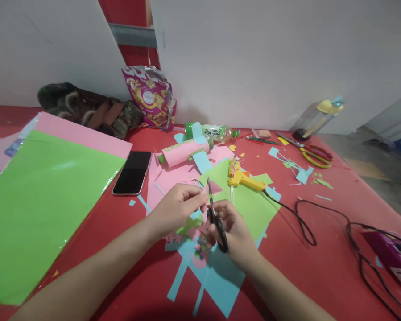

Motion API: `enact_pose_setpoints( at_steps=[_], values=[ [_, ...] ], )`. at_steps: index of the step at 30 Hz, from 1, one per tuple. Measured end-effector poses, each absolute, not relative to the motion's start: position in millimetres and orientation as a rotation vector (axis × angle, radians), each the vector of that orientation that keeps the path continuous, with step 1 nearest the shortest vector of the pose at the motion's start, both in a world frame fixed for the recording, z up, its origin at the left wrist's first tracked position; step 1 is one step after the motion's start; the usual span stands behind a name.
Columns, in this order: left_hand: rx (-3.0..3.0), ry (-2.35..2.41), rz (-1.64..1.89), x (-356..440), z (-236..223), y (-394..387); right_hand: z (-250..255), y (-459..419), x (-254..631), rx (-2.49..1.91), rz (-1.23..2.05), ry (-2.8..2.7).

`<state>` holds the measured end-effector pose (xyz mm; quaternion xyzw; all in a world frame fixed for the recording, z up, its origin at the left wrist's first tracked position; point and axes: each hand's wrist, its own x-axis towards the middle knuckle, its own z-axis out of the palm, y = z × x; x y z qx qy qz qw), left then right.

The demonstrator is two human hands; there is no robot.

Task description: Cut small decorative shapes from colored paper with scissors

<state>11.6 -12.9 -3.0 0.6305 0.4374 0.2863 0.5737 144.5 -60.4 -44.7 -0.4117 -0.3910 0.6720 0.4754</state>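
Observation:
My right hand (235, 227) is closed around the black handles of a pair of scissors (223, 234), their blades pointing away from me. Close against the blades, my left hand (176, 207) pinches a tiny green paper piece (211, 196); its exact shape is too small to make out. Under both hands lie pink, green and blue scraps, among them a green cut piece (188, 226) and a blue sheet (220, 276). A green sheet (254, 205) spreads out to the right, with a yellow glue gun (247, 179) resting on it.
A phone (132, 173) and a plastic-wrapped stack of coloured paper (53, 200) are at left. Behind are a pink-wrapped roll (187, 151), a bottle (217, 132) and a snack bag (151, 96). Larger scissors (314, 156) and a black cord (307, 227) lie right.

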Motion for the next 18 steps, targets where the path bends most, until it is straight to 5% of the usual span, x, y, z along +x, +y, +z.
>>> enact_pose_setpoints(
  at_steps=[18],
  values=[
    [1.615, 0.842, 0.019, -2.0, -7.2, -6.3, -44.3, -56.5, 147.3, -0.94, 1.534, -0.892]
  ],
)
